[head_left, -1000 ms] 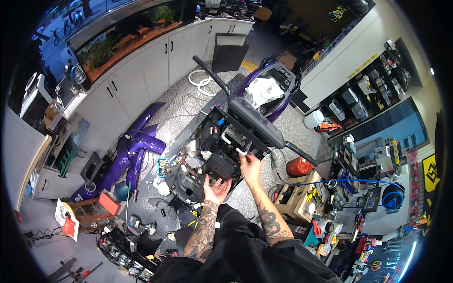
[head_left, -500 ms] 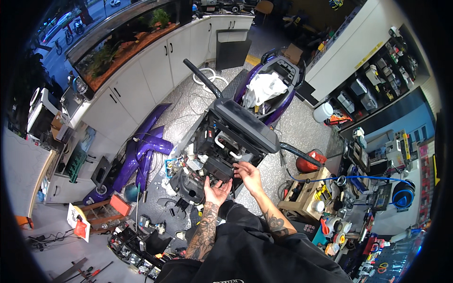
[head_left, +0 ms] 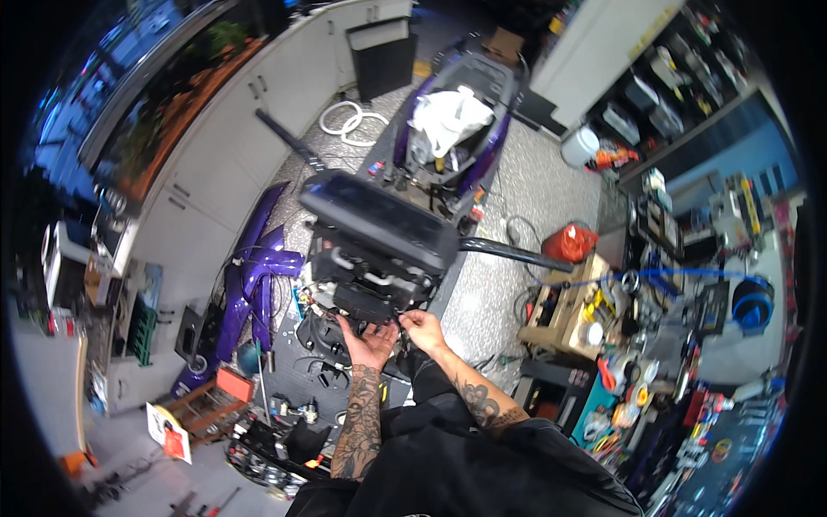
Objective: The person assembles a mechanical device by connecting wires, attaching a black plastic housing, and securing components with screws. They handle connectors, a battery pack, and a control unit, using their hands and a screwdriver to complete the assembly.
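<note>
The stripped front of a scooter stands before me, its dark handlebar cover (head_left: 379,215) crossing above the exposed frame. A black box-shaped part (head_left: 366,302) sits low on this front. My left hand (head_left: 370,346) is palm up just below the box, thumb out and fingers spread at its underside; whether it bears any weight I cannot tell. At the box's lower right corner, my right hand (head_left: 422,332) has thumb and fingers pinched together. Whatever lies between those fingertips is too small to make out.
Purple body panels (head_left: 267,267) lean to the left of the scooter. A white bag (head_left: 448,121) lies in its seat area. To the right are a wooden crate (head_left: 560,314) and a red bag (head_left: 570,247). Loose parts fill a black tray (head_left: 284,439) at lower left.
My view has shifted and turned, and the handlebar now appears farther left and tilted differently. Both hands stay at the black box; my right fingers have drawn together at its corner.
</note>
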A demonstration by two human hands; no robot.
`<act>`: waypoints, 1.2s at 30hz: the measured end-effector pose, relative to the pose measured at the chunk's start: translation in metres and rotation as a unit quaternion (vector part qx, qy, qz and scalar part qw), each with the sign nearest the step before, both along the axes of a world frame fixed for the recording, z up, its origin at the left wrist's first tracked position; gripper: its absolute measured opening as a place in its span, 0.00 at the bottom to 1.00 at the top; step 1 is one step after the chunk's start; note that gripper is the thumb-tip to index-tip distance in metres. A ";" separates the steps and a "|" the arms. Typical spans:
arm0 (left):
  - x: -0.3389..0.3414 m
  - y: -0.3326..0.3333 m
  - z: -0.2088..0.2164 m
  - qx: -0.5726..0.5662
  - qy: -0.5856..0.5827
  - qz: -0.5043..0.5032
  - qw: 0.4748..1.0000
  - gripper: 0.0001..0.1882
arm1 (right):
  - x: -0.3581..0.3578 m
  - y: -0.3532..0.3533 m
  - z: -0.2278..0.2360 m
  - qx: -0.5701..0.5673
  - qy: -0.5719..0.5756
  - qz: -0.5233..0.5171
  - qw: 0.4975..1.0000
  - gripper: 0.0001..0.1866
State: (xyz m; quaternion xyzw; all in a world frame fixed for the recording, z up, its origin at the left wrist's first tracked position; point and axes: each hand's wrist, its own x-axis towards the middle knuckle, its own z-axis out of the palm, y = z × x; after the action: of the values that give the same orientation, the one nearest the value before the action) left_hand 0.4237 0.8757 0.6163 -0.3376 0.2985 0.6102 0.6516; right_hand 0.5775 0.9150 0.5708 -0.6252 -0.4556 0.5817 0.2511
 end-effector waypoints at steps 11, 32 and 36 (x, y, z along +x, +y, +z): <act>-0.017 0.004 -0.002 -0.010 0.099 -0.105 0.989 0.54 | -0.024 -0.037 -0.020 -0.038 0.250 -0.100 0.962 0.15; -0.025 0.004 0.004 -0.032 0.058 -0.149 0.987 0.62 | -0.058 -0.029 -0.034 -0.056 0.253 -0.167 0.951 0.13; -0.030 0.001 -0.003 -0.026 0.064 -0.158 0.985 0.62 | -0.059 -0.029 -0.027 -0.058 0.213 -0.183 0.958 0.12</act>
State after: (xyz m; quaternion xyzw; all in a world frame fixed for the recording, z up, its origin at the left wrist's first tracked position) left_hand 0.3937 0.8763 0.6136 -0.2632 0.4052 0.5117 0.7104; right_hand 0.5182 0.8857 0.5437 -0.5728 -0.2347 0.6707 0.4086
